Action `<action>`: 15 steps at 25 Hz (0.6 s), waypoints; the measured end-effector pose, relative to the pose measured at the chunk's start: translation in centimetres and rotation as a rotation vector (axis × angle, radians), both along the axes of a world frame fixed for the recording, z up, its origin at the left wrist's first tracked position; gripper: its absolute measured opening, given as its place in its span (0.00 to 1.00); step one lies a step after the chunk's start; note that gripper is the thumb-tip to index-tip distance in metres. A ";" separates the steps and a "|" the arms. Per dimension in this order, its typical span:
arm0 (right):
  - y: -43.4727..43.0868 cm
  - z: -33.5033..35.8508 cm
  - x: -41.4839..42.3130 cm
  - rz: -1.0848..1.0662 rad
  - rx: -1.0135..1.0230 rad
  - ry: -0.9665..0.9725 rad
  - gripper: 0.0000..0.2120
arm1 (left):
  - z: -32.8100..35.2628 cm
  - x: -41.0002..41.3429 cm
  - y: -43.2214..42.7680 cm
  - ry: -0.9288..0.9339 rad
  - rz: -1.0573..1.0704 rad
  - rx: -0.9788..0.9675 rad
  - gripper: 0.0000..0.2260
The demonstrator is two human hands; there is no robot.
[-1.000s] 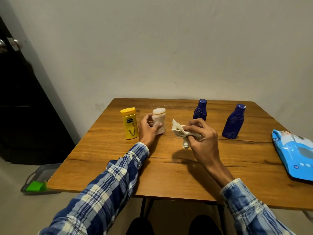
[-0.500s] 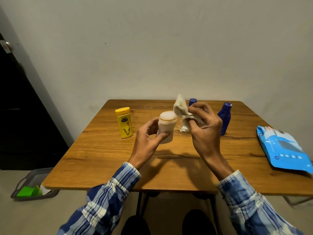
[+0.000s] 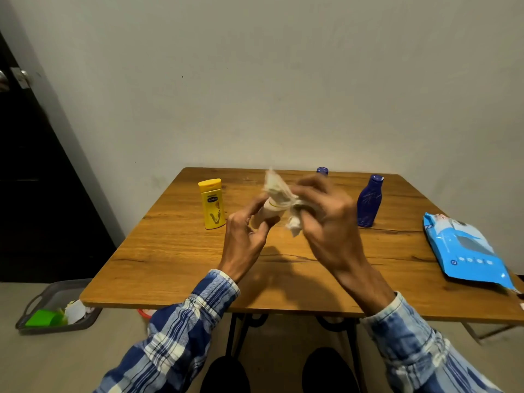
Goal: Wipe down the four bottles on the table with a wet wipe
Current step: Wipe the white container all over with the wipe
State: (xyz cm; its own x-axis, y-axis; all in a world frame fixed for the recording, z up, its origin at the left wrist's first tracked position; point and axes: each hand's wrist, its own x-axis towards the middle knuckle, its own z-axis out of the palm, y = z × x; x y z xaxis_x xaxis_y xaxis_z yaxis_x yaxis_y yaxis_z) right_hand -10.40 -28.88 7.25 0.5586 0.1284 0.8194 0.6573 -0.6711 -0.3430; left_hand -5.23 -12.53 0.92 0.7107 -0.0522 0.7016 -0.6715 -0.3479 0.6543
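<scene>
Bottle (image 3: pixel 268 214) between left fingers (image 3: pixel 246 215), wipe (image 3: pixel 277 189) over top

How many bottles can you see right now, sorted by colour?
Yellow bottle: 1
Blue bottles: 2, one partly behind the right hand
Cream bottle: 1, in the left hand, under the wet wipe
Total: 4

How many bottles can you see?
4. The yellow bottle stands on the table at the left. The left hand holds the white bottle under the wipe. The blue bottle stands right. The second blue bottle shows only its cap behind the right hand.
</scene>
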 end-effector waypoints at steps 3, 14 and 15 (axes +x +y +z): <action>-0.4 0.8 1.1 -0.102 0.032 0.013 0.15 | -0.1 -0.2 -0.1 -0.020 0.001 0.039 0.24; -0.6 -1.5 1.8 -0.133 0.368 -0.042 0.15 | 0.1 -0.6 -0.6 0.171 -0.146 -0.126 0.22; -0.2 -2.2 1.8 -0.144 0.325 -0.051 0.16 | 0.2 -0.7 -0.7 0.199 -0.196 -0.169 0.23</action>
